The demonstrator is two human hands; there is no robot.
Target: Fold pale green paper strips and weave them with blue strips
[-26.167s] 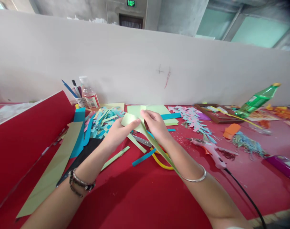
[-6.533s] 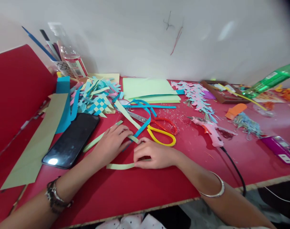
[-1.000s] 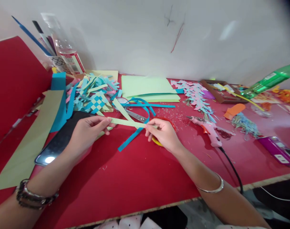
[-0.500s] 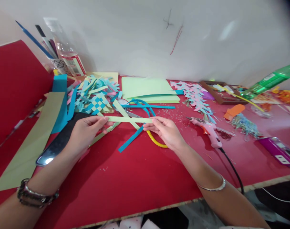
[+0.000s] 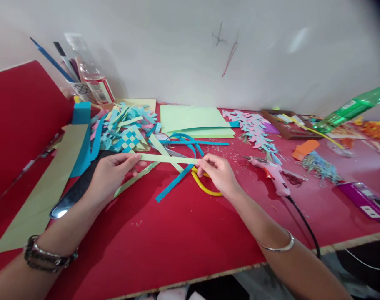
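Note:
A pale green paper strip (image 5: pixel 168 158) is stretched level between my two hands, above the red tabletop. My left hand (image 5: pixel 116 168) pinches its left end between thumb and fingers. The right end is pinched by my right hand (image 5: pixel 216 171), whose fingers are curled. Below the strip lie more pale green strips (image 5: pixel 160 146), a blue paper strip (image 5: pixel 174 183) and scissors with yellow handles (image 5: pixel 205 189), partly hidden by my right hand. Just behind my left hand sits a woven blue and green paper piece (image 5: pixel 129 138). A dark phone (image 5: pixel 73 198) lies beside my left forearm.
Cut paper pieces (image 5: pixel 115 125) are heaped at the back left near a clear bottle (image 5: pixel 98 79). Pale green sheets (image 5: pixel 193 118) lie against the wall. To the right are a pink glue gun (image 5: pixel 276 175) with a cord, a green bottle (image 5: pixel 352 108) and a purple box (image 5: pixel 361 200).
The fingers of my right hand have curled in more at the strip's right end, which dips slightly. My left hand keeps its pinch. The view has shifted a little.

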